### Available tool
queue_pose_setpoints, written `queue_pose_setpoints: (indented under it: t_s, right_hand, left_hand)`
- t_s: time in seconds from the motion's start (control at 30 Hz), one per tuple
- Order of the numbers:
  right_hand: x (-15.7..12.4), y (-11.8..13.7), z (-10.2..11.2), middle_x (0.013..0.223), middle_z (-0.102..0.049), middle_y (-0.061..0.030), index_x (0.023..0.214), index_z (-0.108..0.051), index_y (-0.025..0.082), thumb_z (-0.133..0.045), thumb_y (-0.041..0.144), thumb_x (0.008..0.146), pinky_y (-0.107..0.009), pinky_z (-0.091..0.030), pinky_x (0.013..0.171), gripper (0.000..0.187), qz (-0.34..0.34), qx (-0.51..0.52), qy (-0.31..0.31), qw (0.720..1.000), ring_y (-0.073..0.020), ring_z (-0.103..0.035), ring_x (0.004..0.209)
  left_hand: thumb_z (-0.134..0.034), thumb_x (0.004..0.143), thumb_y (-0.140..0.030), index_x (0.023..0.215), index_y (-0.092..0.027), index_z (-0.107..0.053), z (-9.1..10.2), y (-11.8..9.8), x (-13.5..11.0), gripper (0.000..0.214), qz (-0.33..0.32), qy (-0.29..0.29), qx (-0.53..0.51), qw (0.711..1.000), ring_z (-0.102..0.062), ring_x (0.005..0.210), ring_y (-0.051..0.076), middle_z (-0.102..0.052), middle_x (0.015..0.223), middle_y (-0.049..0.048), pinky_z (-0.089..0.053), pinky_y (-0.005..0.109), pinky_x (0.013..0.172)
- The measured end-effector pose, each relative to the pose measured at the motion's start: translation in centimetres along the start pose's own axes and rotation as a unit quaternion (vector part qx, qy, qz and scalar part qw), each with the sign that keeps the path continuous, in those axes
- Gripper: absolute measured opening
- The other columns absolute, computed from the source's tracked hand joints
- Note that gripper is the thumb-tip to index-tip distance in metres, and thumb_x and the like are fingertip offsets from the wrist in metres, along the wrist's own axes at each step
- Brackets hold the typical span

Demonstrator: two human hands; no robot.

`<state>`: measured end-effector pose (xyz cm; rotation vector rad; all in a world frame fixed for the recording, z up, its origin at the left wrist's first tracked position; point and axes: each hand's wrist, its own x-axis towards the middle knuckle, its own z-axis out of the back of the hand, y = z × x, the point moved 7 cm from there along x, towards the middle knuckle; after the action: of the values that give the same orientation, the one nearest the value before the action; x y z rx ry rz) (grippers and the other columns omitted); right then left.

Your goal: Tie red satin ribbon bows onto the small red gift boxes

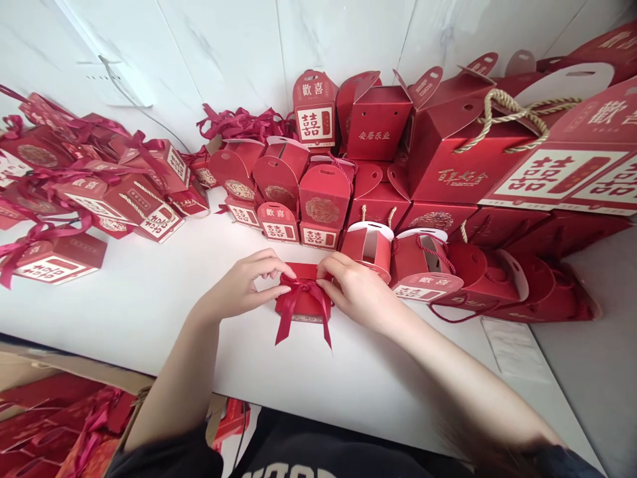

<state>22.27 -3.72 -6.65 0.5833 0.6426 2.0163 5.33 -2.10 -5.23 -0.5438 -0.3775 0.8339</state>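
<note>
A small red gift box point(298, 307) lies on the white table in front of me, with a dark red ribbon point(284, 321) tied in a bow on top. Two ribbon tails hang down over its near side. My left hand point(247, 282) comes from the left, thumb and forefinger closed at the bow's left loop. From the other side, my right hand point(354, 287) pinches the right loop between thumb and fingers. Parts of both loops are hidden behind my fingertips.
Stacked red gift boxes point(381, 123) with cord handles stand along the wall, at the back and right. A pile of ribboned boxes point(94, 192) lies at left, loose ribbons point(243, 123) behind. Below the table's front edge, a carton point(130, 415) holds more red boxes.
</note>
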Motion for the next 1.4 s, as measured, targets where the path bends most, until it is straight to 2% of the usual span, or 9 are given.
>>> queue_pose_setpoints:
  t_s: [0.07,0.2,0.4,0.57,0.7,0.83,0.93,1.1,1.4]
  right_hand:
    - [0.1,0.0,0.1,0.100,-0.058,-0.0036,0.091,-0.052,0.021,-0.048,0.018,0.096,-0.028,-0.045,0.075,0.007,0.014,0.034,0.000,0.999,-0.0159,-0.060,0.084]
    - [0.0,0.0,0.2,0.095,-0.056,-0.0024,0.088,-0.051,0.021,-0.051,0.023,0.095,-0.026,-0.043,0.071,0.008,0.022,0.063,-0.004,0.998,-0.0139,-0.055,0.077]
    - [0.0,-0.7,-1.0,0.059,-0.050,0.0058,0.085,-0.053,0.022,-0.049,0.031,0.097,-0.022,-0.032,0.055,0.016,-0.015,0.122,0.067,0.990,-0.0113,-0.043,0.054]
    - [0.4,-0.9,-1.1,0.057,-0.047,0.0057,0.083,-0.052,0.022,-0.045,0.032,0.098,-0.023,-0.031,0.055,0.020,-0.037,0.106,0.062,0.992,-0.0116,-0.042,0.053]
    - [0.3,-0.9,-1.2,0.057,-0.050,0.0055,0.078,-0.048,0.022,-0.047,0.037,0.097,-0.023,-0.032,0.054,0.025,-0.046,0.124,0.063,0.989,-0.0111,-0.045,0.053]
    - [0.0,-1.2,-2.3,0.055,-0.057,0.0048,0.084,-0.056,0.020,-0.049,0.041,0.096,-0.022,-0.036,0.051,0.025,-0.060,0.203,0.137,0.968,-0.0103,-0.050,0.048]
    - [-0.2,-1.6,-3.0,0.051,-0.056,0.0042,0.081,-0.058,0.019,-0.045,0.045,0.097,-0.022,-0.039,0.051,0.034,-0.068,0.253,0.186,0.947,-0.0100,-0.048,0.044]
    - [0.1,-1.8,-3.2,0.047,-0.051,0.0063,0.076,-0.054,0.019,-0.050,0.051,0.094,-0.021,-0.036,0.050,0.037,-0.079,0.306,0.175,0.932,-0.0092,-0.044,0.044]
    - [0.1,-2.0,-2.9,0.056,-0.045,0.0060,0.072,-0.048,0.020,-0.044,0.049,0.097,-0.021,-0.032,0.050,0.039,-0.093,0.260,0.137,0.951,-0.0093,-0.039,0.050]
  left_hand:
    - [-0.057,0.091,-0.033,0.098,-0.022,-0.069,-0.4,0.2,0.5,0.018,0.006,0.018,-0.005,1.000,-0.053,0.081,0.015,-0.058,0.089,0.0039,-0.044,0.025,0.069]
    - [-0.060,0.089,-0.035,0.082,-0.018,-0.068,-0.6,0.7,0.9,0.020,0.018,0.030,-0.036,0.999,-0.047,0.066,0.011,-0.053,0.071,0.0001,-0.039,0.024,0.064]
    - [-0.060,0.088,-0.040,0.069,-0.016,-0.055,-1.9,2.4,0.9,0.030,0.086,0.092,-0.195,0.973,-0.036,0.052,0.008,-0.046,0.057,-0.0040,-0.027,0.022,0.049]
    - [-0.070,0.077,-0.040,0.059,-0.017,-0.040,-2.3,2.4,0.7,0.042,0.124,0.120,-0.143,0.975,-0.029,0.051,0.006,-0.036,0.052,-0.0064,-0.022,0.021,0.047]
    - [-0.074,0.073,-0.041,0.062,-0.017,-0.041,-2.4,2.2,0.4,0.042,0.139,0.130,-0.143,0.971,-0.031,0.051,0.006,-0.037,0.053,-0.0070,-0.023,0.020,0.047]
    - [-0.075,0.072,-0.041,0.064,-0.016,-0.049,-2.8,2.6,0.2,0.037,0.144,0.139,-0.185,0.962,-0.031,0.050,0.006,-0.037,0.052,-0.0073,-0.024,0.021,0.046]
    - [-0.076,0.072,-0.040,0.063,-0.016,-0.051,-3.0,3.1,0.1,0.036,0.145,0.143,-0.198,0.959,-0.030,0.049,0.006,-0.035,0.051,-0.0075,-0.023,0.021,0.046]
    - [-0.076,0.073,-0.039,0.064,-0.016,-0.049,-3.4,3.5,-0.1,0.037,0.152,0.151,-0.224,0.951,-0.031,0.050,0.005,-0.037,0.053,-0.0074,-0.024,0.020,0.047]
    - [-0.076,0.072,-0.042,0.064,-0.016,-0.048,-3.7,4.3,-0.5,0.039,0.168,0.123,-0.226,0.952,-0.037,0.054,0.007,-0.043,0.058,-0.0045,-0.028,0.021,0.048]
